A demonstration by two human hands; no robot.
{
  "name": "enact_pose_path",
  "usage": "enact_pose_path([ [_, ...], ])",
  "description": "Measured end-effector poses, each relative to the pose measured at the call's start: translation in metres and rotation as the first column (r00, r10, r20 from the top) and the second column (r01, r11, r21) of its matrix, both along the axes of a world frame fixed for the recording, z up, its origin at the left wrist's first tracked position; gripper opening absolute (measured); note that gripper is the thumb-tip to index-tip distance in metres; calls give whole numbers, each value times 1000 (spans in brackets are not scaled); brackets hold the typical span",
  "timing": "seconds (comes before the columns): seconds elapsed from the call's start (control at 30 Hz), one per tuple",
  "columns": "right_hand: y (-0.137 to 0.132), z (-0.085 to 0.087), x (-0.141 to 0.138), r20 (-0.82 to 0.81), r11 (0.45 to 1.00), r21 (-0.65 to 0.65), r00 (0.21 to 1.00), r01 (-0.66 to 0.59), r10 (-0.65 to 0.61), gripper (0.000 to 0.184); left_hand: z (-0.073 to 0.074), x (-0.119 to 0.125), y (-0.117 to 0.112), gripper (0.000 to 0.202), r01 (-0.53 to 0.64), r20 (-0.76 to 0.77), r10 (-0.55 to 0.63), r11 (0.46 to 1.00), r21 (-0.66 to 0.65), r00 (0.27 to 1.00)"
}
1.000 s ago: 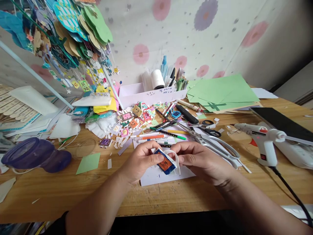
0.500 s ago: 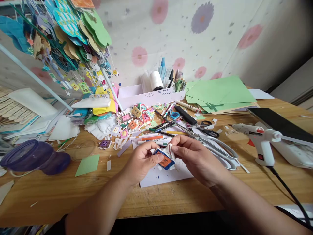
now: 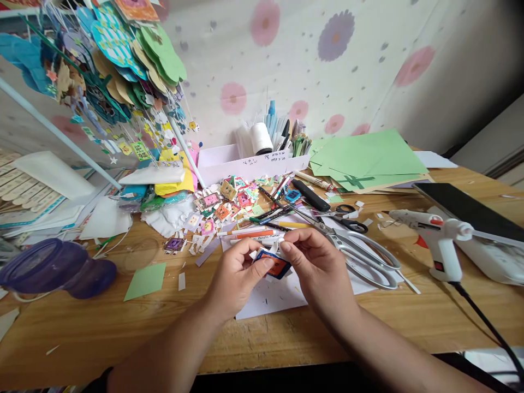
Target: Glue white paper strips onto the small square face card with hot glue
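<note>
Between the thumb and fingers of my left hand (image 3: 233, 279) is a small paper square (image 3: 279, 266) with a blue border and an orange middle, tilted toward me. White paper strips stick out from its edges. My right hand (image 3: 325, 275) pinches one white paper strip (image 3: 277, 245) at the square's upper edge, partly hidden by the fingers. Both hands hover over a white sheet of paper (image 3: 272, 305) on the desk. Just behind them lie markers (image 3: 254, 234) and large silver-handled scissors (image 3: 368, 256).
Small decorated paper squares (image 3: 223, 212) are heaped behind my hands. A white glue gun (image 3: 442, 240) with a black cord stands at the right, near a dark tablet (image 3: 475, 210). Green paper sheets (image 3: 368, 158) lie at the back. A purple cup (image 3: 57, 267) rests at the left.
The paper square has tipped so its face shows less. My right hand has turned and come slightly closer to my left, still pinching the white strip.
</note>
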State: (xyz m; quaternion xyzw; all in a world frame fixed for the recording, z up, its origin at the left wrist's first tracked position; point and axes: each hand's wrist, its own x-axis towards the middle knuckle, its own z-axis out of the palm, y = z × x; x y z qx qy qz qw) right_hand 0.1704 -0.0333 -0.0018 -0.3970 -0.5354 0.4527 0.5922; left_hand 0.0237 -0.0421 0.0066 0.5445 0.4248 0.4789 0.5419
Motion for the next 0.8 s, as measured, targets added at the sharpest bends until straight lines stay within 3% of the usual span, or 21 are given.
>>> enact_pose_path([
  [0.23, -4, -5, -10, -128, 999, -52, 992, 10, -16, 10, -3, 3, -4, 23, -59, -13, 59, 996, -72, 998],
  [0.37, -5, -3, -11, -280, 994, -84, 959, -66, 40, 8, -1, 6, -7, 27, -29, 27, 33, 988, -152, 999],
  [0.53, -7, 1, -7, -365, 988, -64, 925, -140, 107, 4, -1, 5, -7, 24, 35, 140, -16, 990, -137, 990],
  [0.67, -9, -1, -2, -371, 986, -60, 921, -155, 122, 3, -2, 7, -7, 35, 58, 225, -15, 981, -187, 974],
  [0.8, -9, -5, 8, -247, 992, -34, 963, -119, 108, 11, -4, 9, -6, 42, 57, 232, -10, 979, -195, 973],
])
